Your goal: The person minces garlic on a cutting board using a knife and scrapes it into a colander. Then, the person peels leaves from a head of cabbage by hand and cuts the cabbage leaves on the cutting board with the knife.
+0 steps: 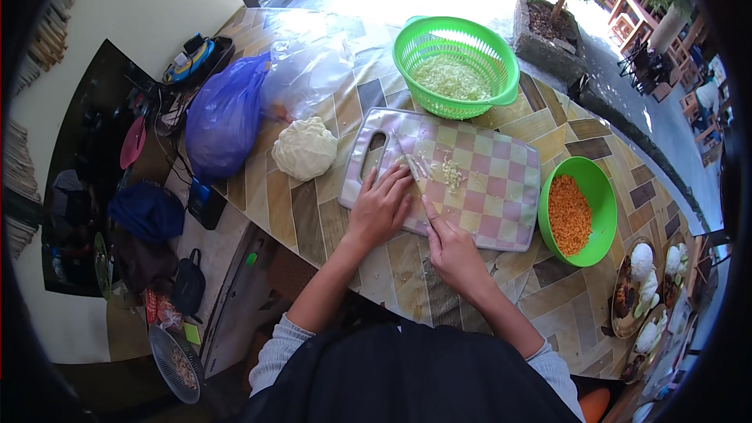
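A kitchen knife [408, 155] is gripped by its handle in my right hand [452, 247], its blade pointing away over the pink-and-cream checked cutting board [499, 205]. My left hand [382, 202] rests palm-down on the board, fingertips close beside the blade. Bits of pale shredded vegetable lie at those fingertips; whether the fingers pin any is hidden. A small heap of chopped pale vegetable [452, 176], probably cabbage, sits right of the blade. Left of the board is a partly peeled cabbage head [305, 148]. Behind it, a green colander [499, 70] contains chopped pale-green vegetable [452, 77].
A green bowl [606, 217] of chopped orange vegetable [567, 214], likely carrot, stands right of the board. Plates of rice and food [631, 288] line the table's right end. On the left are a blue plastic bag [226, 117], a clear bag [308, 70] and a dark television screen [88, 170].
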{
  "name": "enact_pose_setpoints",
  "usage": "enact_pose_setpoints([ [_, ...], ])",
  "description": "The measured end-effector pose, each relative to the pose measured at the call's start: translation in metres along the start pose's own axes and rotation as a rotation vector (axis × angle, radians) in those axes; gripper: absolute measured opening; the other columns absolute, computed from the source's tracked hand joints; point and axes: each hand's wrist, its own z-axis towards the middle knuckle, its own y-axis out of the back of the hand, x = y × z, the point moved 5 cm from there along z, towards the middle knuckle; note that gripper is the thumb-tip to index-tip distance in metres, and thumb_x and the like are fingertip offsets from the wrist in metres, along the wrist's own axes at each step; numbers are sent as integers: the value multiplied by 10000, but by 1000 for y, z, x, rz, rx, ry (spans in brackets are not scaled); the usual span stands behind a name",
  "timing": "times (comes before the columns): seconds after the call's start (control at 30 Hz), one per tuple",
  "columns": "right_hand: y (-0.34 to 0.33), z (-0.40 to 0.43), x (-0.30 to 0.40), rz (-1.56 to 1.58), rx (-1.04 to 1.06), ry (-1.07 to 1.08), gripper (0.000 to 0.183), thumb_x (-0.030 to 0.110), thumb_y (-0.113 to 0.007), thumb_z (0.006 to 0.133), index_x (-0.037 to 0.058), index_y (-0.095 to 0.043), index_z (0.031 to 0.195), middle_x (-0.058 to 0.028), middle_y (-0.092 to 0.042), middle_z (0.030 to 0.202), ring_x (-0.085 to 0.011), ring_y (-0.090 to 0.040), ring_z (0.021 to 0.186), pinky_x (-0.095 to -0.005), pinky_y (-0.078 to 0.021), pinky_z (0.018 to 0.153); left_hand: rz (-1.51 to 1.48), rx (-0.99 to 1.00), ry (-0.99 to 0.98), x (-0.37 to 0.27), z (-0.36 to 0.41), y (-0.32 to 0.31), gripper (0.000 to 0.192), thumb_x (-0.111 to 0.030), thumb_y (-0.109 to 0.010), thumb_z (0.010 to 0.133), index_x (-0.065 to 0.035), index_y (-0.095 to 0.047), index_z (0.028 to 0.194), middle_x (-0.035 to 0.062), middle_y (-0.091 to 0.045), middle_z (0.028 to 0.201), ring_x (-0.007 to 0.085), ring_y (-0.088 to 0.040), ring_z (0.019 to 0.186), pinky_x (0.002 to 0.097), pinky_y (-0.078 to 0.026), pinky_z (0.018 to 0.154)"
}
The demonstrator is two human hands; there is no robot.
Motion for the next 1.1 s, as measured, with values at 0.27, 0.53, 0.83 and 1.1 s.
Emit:
enact_pose_setpoints([
  [0.27,-9,8,7,-125,-7,-11,586,66,-513,972,112,-354,1535,-285,-616,894,-446,-626,831,-513,-483,757,4,-5,14,3,0,-2,382,-213,-533,957,-36,-565,1294,128,-567,1378,269,-445,1390,515,-271,1166],
  [0.53,-8,1,-6,-101,36,-9,626,100,-513,973,149,-303,1561,-276,-620,957,-462,-654,832,-530,-526,759,-21,19,26,0,0,2,392,-207,-547,944,-43,-566,1300,133,-546,1385,275,-457,1371,513,-284,1160],
  [0.83,12,7,-8,90,-15,56,589,126,-502,997,135,-310,1553,-277,-645,938,-454,-641,835,-522,-502,776,-29,-26,7,1,-3,2,398,-192,-545,946,-26,-557,1307,128,-560,1370,283,-466,1363,514,-285,1161],
  [1.1,3,0,-5,-47,16,57,597,130,-511,988,145,-319,1553,-236,-651,911,-434,-658,810,-503,-529,740,-27,-9,8,-3,3,5,367,-180,-541,949,-19,-567,1279,132,-561,1375,284,-460,1374,513,-286,1167],
])
